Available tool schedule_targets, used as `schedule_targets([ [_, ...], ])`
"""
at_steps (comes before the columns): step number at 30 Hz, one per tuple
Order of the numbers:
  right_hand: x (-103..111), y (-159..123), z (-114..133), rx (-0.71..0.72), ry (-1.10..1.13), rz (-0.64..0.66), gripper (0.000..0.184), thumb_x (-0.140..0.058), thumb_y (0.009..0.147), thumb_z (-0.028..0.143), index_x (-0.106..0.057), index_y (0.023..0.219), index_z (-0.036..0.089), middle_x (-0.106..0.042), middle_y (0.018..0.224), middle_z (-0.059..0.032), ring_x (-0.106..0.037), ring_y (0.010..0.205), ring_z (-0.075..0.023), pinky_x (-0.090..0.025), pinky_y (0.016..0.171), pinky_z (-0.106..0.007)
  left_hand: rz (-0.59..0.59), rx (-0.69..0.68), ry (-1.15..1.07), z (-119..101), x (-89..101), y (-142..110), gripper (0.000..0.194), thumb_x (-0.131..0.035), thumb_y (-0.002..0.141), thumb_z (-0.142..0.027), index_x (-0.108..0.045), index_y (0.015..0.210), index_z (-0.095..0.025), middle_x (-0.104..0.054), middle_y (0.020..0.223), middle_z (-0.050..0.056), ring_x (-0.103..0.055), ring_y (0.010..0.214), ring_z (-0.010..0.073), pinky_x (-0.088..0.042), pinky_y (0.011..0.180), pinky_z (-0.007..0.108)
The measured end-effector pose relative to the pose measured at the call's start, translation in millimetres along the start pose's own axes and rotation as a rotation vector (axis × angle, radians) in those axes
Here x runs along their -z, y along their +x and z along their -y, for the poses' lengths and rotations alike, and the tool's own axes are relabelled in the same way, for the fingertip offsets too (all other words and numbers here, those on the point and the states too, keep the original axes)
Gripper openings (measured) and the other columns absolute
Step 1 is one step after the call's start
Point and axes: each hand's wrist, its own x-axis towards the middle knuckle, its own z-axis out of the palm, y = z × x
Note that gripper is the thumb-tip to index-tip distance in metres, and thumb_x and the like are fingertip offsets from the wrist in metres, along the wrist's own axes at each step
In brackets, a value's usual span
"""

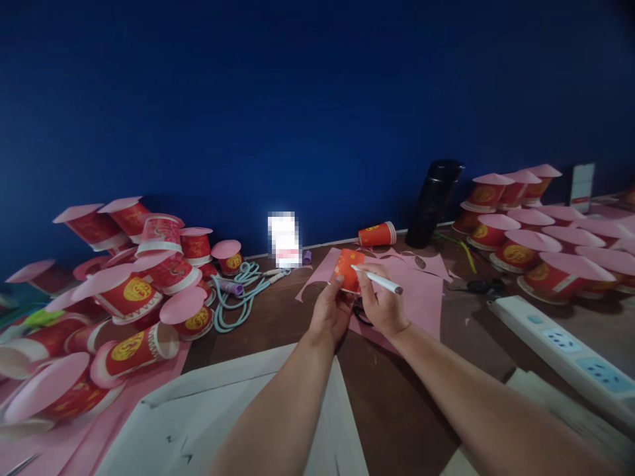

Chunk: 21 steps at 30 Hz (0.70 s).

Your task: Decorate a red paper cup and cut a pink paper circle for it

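My left hand (pixel 331 307) is closed around the lower left of a red paper cup (pixel 347 268) with pale gold printing. In my right hand (pixel 381 301) is a white marker pen (pixel 381 281), its tip end close to or touching the cup's side; which of the two I cannot tell. Under the hands lies a pink paper sheet (pixel 421 297) with curved cut-outs along its far edge. A black loop, perhaps scissor handles (pixel 363 312), shows partly beneath my right hand.
Red cups with pink paper tops crowd the left (pixel 124 294) and right (pixel 543 254). A black flask (pixel 434 201), stacked red cups (pixel 377 234) and a lit phone (pixel 284 239) stand or lie near the wall. A pale blue cable (pixel 233 311) and white power strip (pixel 560 344) flank the hands.
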Motion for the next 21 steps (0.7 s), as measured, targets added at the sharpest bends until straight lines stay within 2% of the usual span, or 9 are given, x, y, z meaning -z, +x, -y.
schedule_targets([
  [7, -0.5, -1.4, -1.0, -0.038, 0.078, -0.034, 0.022, -0.045, 0.094, 0.030, -0.059, 0.110, 0.023, -0.066, 0.104, -0.0082, -0.063, 0.096, -0.0211, -0.051, 0.090, -0.041, -0.004, 0.008, -0.087, -3.3, 0.6, 1.1, 0.005, -0.066, 0.078, -0.011, -0.065, 0.082, -0.011, -0.069, 0.076, 0.003, -0.060, 0.061, 0.0069, -0.046, 0.054, 0.016],
  [12, -4.0, -3.1, -7.6, -0.177, 0.123, -0.021, 0.025, -0.044, 0.095, 0.035, -0.058, 0.113, 0.024, -0.065, 0.104, -0.0080, -0.065, 0.082, -0.0184, -0.055, 0.081, -0.039, 0.003, 0.000, -0.111, -4.5, 2.4, 4.2, 0.007, -0.067, 0.078, -0.013, -0.065, 0.085, -0.013, -0.070, 0.080, 0.003, -0.061, 0.062, 0.0071, -0.047, 0.054, 0.016],
  [18, -6.6, -3.5, -12.2, -0.312, 0.201, 0.008, 0.029, -0.044, 0.094, 0.039, -0.054, 0.115, 0.022, -0.066, 0.102, -0.0093, -0.066, 0.087, -0.0203, -0.056, 0.077, -0.039, 0.003, -0.021, -0.131, -4.9, 2.7, 4.6, 0.006, -0.068, 0.077, -0.015, -0.065, 0.083, -0.013, -0.070, 0.082, 0.005, -0.062, 0.064, 0.0086, -0.049, 0.054, 0.017],
  [21, -7.1, -2.9, -13.1, -0.357, 0.251, 0.022, 0.032, -0.043, 0.094, 0.041, -0.052, 0.119, 0.023, -0.065, 0.108, -0.0093, -0.065, 0.093, -0.0209, -0.055, 0.081, -0.041, 0.005, -0.031, -0.138, -5.3, 2.1, 4.1, 0.006, -0.068, 0.077, -0.015, -0.065, 0.082, -0.013, -0.070, 0.081, 0.005, -0.062, 0.063, 0.0091, -0.048, 0.052, 0.016],
])
